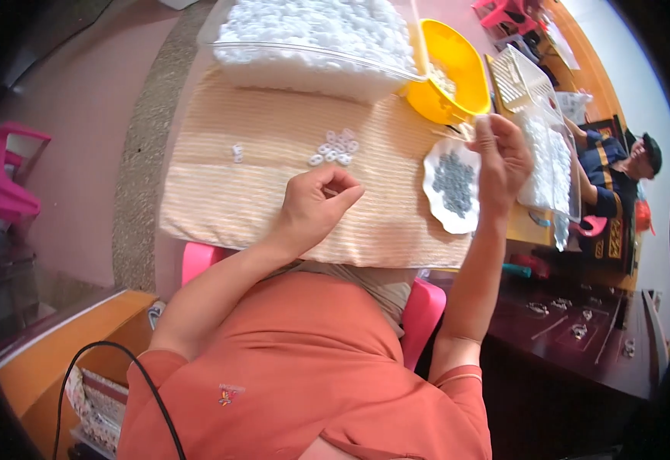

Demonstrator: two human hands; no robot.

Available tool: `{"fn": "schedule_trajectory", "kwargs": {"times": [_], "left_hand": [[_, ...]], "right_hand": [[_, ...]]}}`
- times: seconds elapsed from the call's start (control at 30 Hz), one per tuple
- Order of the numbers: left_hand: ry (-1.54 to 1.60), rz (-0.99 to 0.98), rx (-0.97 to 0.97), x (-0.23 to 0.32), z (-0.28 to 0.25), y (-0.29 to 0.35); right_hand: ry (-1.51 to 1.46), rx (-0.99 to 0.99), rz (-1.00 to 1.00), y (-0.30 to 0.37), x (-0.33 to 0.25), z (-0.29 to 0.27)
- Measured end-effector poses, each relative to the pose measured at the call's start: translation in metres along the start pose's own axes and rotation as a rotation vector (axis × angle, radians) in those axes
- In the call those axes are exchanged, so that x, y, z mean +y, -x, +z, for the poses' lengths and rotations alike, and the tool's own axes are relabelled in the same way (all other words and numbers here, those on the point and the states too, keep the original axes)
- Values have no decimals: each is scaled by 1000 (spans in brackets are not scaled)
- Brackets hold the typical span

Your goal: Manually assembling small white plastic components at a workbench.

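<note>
My left hand (313, 208) rests over the cloth-covered table with thumb and fingertips closed in a pinch; whatever is between them, if anything, cannot be made out. Just beyond it lies a loose cluster of small white ring-like pieces (335, 148). A couple of similar white pieces (237, 153) sit apart to the left. My right hand (506, 157) is raised at the right, its thumb and forefinger pinched together, with a small pale bit at their tips that is too small to name. Beside it is a white wavy-rimmed plate (431, 170) holding many small grey pieces (456, 182).
At the far side stands a large clear bin (220, 63) heaped with white pieces. A yellow basket (476, 73) with pale pieces is to its right. Another filled clear bin (549, 165) stands farther right, near another person (611, 165). A pink stool (5, 172) is at left.
</note>
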State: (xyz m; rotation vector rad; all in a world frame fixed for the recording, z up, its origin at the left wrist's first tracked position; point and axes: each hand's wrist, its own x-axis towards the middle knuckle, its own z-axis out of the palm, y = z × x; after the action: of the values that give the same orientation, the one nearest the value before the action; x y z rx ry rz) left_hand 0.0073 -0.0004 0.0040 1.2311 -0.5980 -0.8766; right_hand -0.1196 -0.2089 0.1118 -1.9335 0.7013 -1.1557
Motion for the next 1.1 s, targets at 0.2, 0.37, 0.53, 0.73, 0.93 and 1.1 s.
{"fn": "schedule_trajectory", "kwargs": {"times": [0.2,0.37,0.53,0.73,0.93,1.1], "left_hand": [[-785,435,305,38,-40,-14],[-1311,166,431,68,-105,-9],[-1267,-46,388,76,-119,-3],[-1285,-75,326,61,-122,-8],[-1405,-6,294,51,-123,-15],[-1477,144,324,62,-112,-13]], "right_hand": [[656,-22,-117,-67,39,-9],[386,-82,38,-44,37,-4],[191,-146,45,1,51,-6],[253,-160,82,40,44,-22],[91,-92,132,69,48,-50],[127,-48,147,81,50,-63]]}}
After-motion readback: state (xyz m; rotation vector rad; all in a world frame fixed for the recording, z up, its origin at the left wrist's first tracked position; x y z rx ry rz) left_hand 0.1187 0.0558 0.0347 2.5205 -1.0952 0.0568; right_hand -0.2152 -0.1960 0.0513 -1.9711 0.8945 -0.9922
